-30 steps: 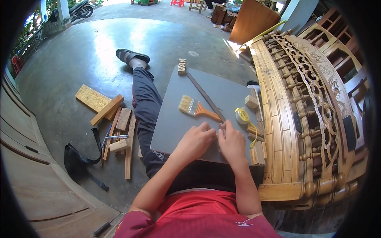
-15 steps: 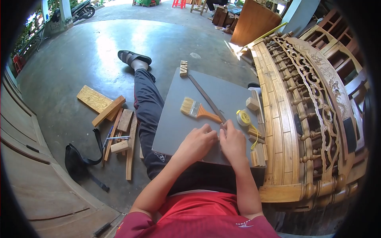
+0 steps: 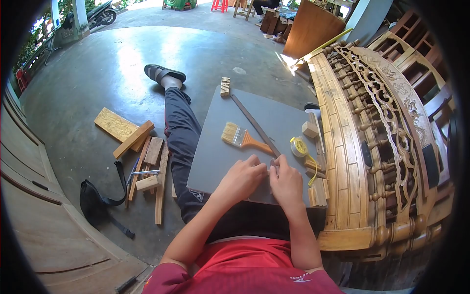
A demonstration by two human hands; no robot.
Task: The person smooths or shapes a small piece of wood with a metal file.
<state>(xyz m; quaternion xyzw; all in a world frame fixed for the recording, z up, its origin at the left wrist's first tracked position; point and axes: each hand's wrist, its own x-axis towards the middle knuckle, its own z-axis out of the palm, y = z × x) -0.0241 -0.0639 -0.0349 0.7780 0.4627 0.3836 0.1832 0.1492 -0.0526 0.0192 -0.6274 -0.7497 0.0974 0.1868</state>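
A grey board [image 3: 208, 161] lies across my lap. On it a long, thin dark strip [image 3: 254, 121] runs from a small wooden block with raised letters "VAN" [image 3: 225, 86] down to my fingers. My right hand [image 3: 286, 182] is closed around the strip's near end. Beside it, my left hand [image 3: 243, 177] has its fingers curled in, almost touching the right thumb; whatever it holds is hidden. Just beyond the hands lies a paintbrush [image 3: 249, 141] with an orange handle and pale bristles. A yellow tape measure [image 3: 298, 146] sits to the right.
Wood blocks [image 3: 318, 192] line the board's right edge, beside a carved wooden bench [image 3: 347, 181]. On the floor at left are wood pieces [image 3: 160, 188], a carved plank [image 3: 116, 122] and a black bag [image 3: 93, 202]. Wooden panels [image 3: 49, 215] stand at the far left.
The view has shifted very slightly. Both hands stay together at the strip's near end, with only a small movement of the right fingers.
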